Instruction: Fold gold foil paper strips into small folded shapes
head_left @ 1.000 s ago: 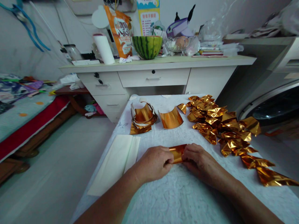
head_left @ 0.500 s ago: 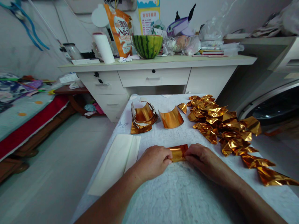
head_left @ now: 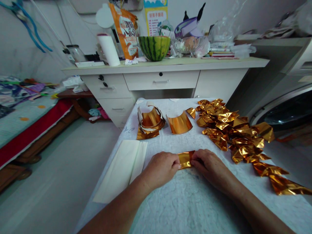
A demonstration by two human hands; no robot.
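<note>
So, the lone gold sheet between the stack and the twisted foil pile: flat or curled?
Curled: the gold sheet bows, its far edge dipping between raised side corners.

Nearer the body than the left hand and right hand, bare tablecloth leaves free room. White paper lies just left of the left hand; farther ahead stands a looped bundle. Ahead-right of the right hand, heaped gold foil blocks passage.
</note>
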